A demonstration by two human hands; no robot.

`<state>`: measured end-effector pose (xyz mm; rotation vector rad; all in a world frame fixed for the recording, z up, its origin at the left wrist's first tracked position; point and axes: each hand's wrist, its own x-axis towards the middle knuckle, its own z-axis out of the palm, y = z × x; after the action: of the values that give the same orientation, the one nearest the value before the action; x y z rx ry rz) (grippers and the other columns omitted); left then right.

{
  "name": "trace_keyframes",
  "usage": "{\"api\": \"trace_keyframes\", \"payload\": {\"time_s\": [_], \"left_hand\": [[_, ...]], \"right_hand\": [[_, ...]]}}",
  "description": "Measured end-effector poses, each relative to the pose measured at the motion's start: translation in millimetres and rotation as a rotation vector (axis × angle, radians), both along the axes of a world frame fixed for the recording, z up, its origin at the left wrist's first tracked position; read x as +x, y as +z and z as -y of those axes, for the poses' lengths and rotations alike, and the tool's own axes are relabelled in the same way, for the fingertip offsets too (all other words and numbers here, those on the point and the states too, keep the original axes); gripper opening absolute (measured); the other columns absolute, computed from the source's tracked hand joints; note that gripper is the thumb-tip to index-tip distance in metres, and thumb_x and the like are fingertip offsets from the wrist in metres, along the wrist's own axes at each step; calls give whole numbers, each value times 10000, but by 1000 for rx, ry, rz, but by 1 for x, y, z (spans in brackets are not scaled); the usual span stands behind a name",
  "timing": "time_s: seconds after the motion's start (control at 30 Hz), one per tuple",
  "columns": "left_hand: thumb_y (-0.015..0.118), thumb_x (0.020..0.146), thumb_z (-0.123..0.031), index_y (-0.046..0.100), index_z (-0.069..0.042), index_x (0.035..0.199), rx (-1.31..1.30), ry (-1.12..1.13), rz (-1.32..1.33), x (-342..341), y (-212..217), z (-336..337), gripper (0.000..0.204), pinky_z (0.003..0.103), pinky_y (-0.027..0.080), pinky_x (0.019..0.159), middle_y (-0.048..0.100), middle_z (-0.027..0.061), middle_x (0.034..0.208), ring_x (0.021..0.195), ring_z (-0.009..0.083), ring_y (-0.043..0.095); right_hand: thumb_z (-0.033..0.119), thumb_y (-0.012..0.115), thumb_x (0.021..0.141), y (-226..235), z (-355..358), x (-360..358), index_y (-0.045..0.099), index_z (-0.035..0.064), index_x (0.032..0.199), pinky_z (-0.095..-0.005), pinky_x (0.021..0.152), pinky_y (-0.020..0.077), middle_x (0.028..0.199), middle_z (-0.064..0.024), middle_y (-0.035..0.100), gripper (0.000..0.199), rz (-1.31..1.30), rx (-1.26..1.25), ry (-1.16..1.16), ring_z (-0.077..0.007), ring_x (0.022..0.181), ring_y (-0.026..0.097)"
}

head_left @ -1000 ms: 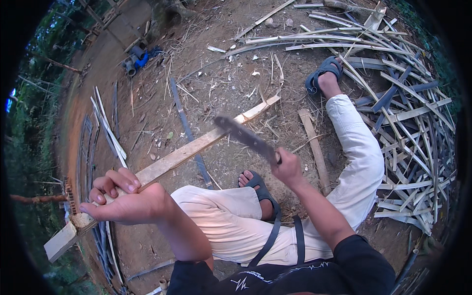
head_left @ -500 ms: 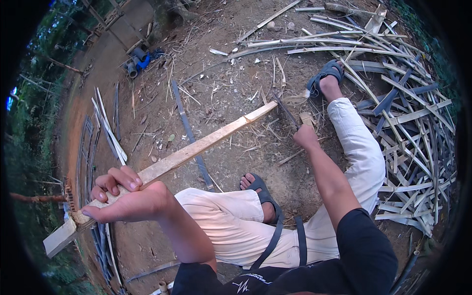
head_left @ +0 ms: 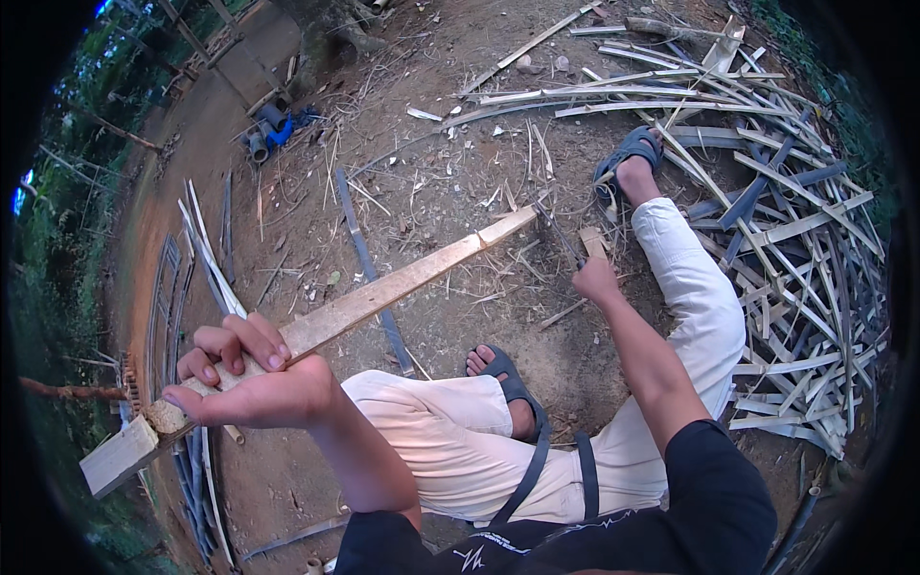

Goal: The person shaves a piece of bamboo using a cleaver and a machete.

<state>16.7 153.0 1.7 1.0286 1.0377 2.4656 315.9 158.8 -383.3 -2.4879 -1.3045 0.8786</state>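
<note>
Splitting step: left hand (head_left: 244,379) grips the long pale bamboo slat (head_left: 383,292) near its end, right hand (head_left: 596,280) holds the dark-bladed chopping knife (head_left: 559,233) at its far tip; next, a controlled, aligned stroke seems needed.

Single head-worn fisheye view, facing steeply downward.
Camera looks from above the seated person's lap toward dirt ground (head_left: 287,220); hands near, ground farther; rim areas are bent, probably unreliable.

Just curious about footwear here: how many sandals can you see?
2. One dark strap sandal on the outstretched foot at upper right; another dark sandal on the foot tucked near the middle.
</note>
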Motion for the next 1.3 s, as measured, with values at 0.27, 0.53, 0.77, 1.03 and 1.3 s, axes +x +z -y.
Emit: {"api": "trace_keyframes", "payload": {"time_s": [0.27, 0.53, 0.77, 1.03, 1.3], "left_hand": [[372, 1010, -588, 229, -186, 730, -22, -89, -63, 14, 3, 21, 511, 226, 132, 345, 212, -17, 533, 381, 79, 194], [395, 987, -603, 241, -177, 727, 10, -86, 9, 29, -1, 36, 522, 231, 114, 354, 218, -13, 541, 390, 84, 187], [401, 982, -605, 230, -174, 709, 52, -48, 21, 30, 0, 38, 538, 238, 108, 349, 218, -8, 539, 394, 94, 178], [334, 1009, -610, 238, -178, 718, -73, 0, -12, 17, -10, 48, 529, 229, 113, 360, 221, -10, 520, 380, 76, 181], [351, 1019, -570, 194, -175, 686, -29, -44, -13, 29, -3, 32, 540, 241, 113, 374, 214, -11, 517, 396, 85, 176]], "right_hand": [[168, 698, 794, 181, 97, -99, 611, -8, 864, -455, 636, 512, 721, -206, 649, 208, -496, 524, 278, -382, 697, 667], [204, 707, 800, 160, 88, -94, 598, 22, 868, -460, 605, 518, 754, -185, 665, 223, -335, 472, 252, -389, 646, 655], [200, 707, 806, 202, 97, -122, 619, 7, 862, -469, 638, 533, 735, -201, 673, 219, -376, 701, 455, -385, 673, 670], [215, 752, 745, 165, 105, -108, 610, 28, 841, -469, 638, 528, 701, -195, 651, 254, -241, 426, 305, -393, 681, 671], [216, 707, 785, 93, 46, -29, 605, 21, 873, -515, 694, 543, 793, -224, 687, 237, -18, 263, 193, -413, 767, 686]]}}
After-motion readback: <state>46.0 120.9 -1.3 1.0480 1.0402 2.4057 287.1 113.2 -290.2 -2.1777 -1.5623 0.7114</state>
